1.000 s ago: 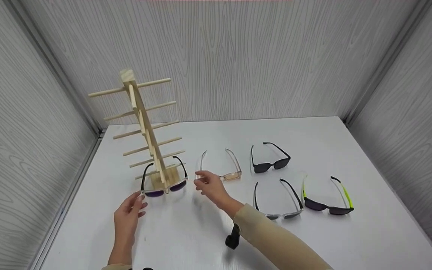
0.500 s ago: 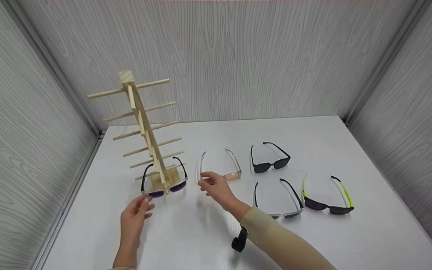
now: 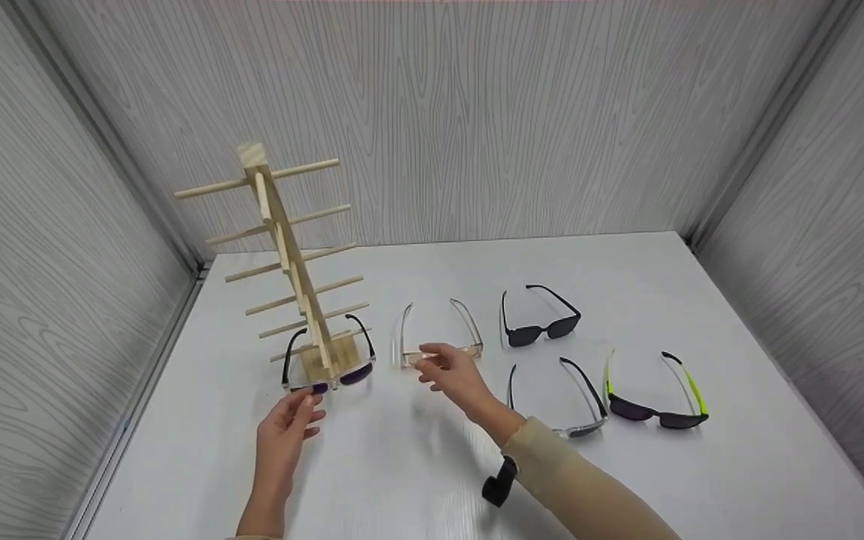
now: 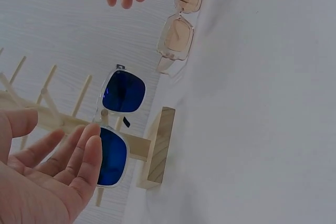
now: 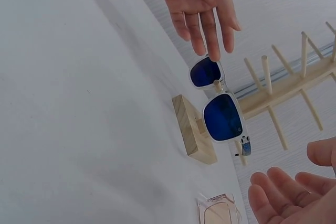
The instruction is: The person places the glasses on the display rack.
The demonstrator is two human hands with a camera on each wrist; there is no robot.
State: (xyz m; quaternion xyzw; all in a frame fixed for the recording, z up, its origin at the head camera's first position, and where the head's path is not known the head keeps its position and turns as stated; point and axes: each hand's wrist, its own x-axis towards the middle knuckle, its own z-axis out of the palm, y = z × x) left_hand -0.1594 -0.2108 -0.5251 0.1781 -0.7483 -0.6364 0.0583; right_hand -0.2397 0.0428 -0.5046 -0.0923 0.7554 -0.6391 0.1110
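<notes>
Sunglasses with clear frames and dark blue-purple lenses (image 3: 357, 373) hang on the low front peg of a wooden peg stand (image 3: 280, 217). My left hand (image 3: 286, 431) is at their left lens, fingers loosely extended, fingertips right by the rim and pinching nothing. In the left wrist view these fingers overlap the lower blue lens (image 4: 114, 157). My right hand (image 3: 460, 381) is further right with relaxed fingers and holds nothing. It hovers in front of clear-framed glasses with peach lenses (image 4: 177, 35), hiding part of their front in the head view.
On the white tabletop (image 3: 372, 480) lie black sunglasses (image 3: 543, 330), clear-framed sunglasses with dark temples (image 3: 582, 429) partly behind the right sleeve (image 3: 582, 480), and black sunglasses with yellow-green temples (image 3: 655, 416). Grey wood-grain panels (image 3: 462, 120) enclose the back and sides.
Both hands have drifted right: the left along the lens of the hanging sunglasses, the right across the front of the peach-lens glasses. The glasses and the stand keep their places.
</notes>
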